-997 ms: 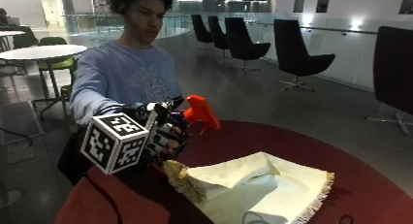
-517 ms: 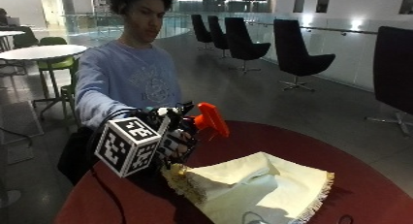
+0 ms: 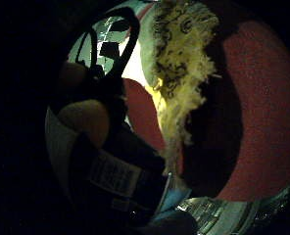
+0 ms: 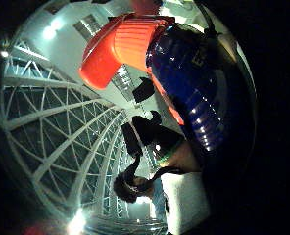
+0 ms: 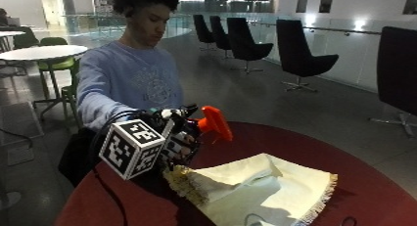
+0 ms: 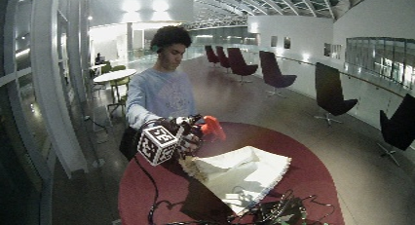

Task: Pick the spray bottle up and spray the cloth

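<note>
Gripping bottle (image 5: pixel 207 125), right hand (image 5: pixel 176 145) curls round body; orange nozzle aimed over cloth (image 5: pixel 261 187) on desk (image 5: pixel 365 187), ready to spray.

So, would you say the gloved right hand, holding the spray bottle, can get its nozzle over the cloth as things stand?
Probably yes. The right hand grips the spray bottle just above the cloth's near fringed edge, with the orange head tilted toward it, and nothing stands between them on the red table.

Right arm stretched forward, gloved right hand (image 5: pixel 179 145) raised above tabletop, fingers curled in a grip
</note>
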Tool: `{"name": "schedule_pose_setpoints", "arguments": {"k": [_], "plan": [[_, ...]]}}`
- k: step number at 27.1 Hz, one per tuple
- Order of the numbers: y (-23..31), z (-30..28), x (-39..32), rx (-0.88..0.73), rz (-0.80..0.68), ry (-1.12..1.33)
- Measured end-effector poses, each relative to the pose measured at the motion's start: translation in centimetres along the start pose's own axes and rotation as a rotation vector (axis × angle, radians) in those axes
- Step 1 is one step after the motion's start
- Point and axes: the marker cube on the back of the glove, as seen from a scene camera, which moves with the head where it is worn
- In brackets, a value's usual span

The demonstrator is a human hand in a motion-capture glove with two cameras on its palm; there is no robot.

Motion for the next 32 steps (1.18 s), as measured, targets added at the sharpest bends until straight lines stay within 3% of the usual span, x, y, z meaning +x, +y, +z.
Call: {"name": "schedule_pose_setpoints", "arguments": {"k": [32], "plan": [[-0.6, 1.5, 0.2, -0.01, 0.052, 0.026]]}}
